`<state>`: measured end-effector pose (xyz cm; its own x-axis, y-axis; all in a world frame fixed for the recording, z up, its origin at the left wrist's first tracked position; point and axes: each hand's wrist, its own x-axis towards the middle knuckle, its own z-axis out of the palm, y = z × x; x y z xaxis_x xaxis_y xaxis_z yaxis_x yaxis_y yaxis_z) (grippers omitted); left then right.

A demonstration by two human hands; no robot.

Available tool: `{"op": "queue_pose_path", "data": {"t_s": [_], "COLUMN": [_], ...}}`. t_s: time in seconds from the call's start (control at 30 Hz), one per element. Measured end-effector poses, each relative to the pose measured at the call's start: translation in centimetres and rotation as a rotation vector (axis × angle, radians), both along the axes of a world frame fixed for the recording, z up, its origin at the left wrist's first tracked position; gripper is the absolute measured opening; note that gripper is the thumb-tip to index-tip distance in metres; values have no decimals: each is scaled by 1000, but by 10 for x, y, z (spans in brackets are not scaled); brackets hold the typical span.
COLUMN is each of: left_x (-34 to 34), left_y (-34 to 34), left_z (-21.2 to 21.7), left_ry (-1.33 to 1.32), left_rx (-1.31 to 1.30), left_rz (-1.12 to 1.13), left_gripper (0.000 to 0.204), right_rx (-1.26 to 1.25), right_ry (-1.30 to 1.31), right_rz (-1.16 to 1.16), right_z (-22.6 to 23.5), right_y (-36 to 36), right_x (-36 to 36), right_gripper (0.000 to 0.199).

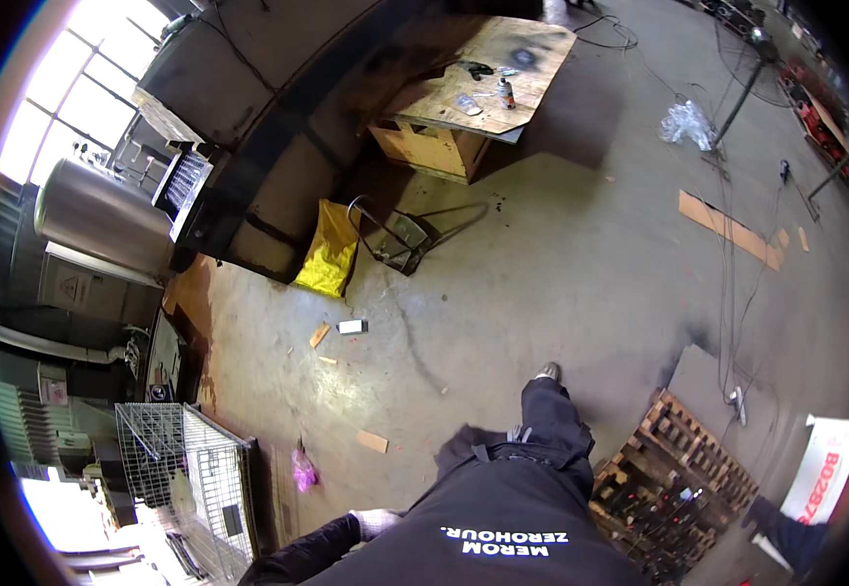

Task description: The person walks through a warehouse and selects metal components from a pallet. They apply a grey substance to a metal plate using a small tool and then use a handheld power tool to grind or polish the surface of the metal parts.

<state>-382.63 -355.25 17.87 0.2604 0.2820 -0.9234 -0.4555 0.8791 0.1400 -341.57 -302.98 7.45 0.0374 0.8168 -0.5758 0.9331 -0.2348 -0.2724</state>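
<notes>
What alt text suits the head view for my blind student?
A person in black on a grey floor, seen from above, left hand at their side. Ahead: yellow sack, wooden table; lower right, wooden pallet; lower left, wire cage.

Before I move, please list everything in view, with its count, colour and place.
window: one, white, upper left
metal tank: one, silvery, left
worktop: one, tan, upper middle
small container: one, dark, on worktop
sack: one, yellow, floor left of centre
handled item: one, dark, right of sack
small box: one, white, below sack
wire cage: one, grey, lower left
plastic bag: one, pink, right of cage
plastic heap: one, clear, upper right
flat strip: one, brown, right
floor scraps: several, brown, scattered
pallet: at least one, brown, lower right
panel: one, white and red, right edge
shoe: one, greyish, right of centre
torso: one, black clothing, lower middle
left hand: one, pale glove, left of torso
</notes>
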Motion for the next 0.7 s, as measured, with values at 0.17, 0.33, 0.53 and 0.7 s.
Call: {"op": "queue_pose_path", "data": {"t_s": [0.17, 0.33, 0.53, 0.7], "left_x": [-76, -197, -350, -475], "left_y": [129, 230, 346, 384], "left_z": [66, 85, 44, 9], "left_ry": [133, -21, 160, 164], "left_rx": [79, 29, 272, 160], "left_rz": [-11, -120, -475, -401], "left_gripper": [45, 44, 42, 40], "right_rx": [-69, -112, -174, -347], "right_ry": [19, 150, 201, 63], "right_rz": [106, 212, 232, 354], "right_z": [-1, -3, 8, 41], "right_y": [81, 154, 189, 172], "right_x": [-103, -248, -392, -452], "right_gripper": [35, 35, 35, 36]}}
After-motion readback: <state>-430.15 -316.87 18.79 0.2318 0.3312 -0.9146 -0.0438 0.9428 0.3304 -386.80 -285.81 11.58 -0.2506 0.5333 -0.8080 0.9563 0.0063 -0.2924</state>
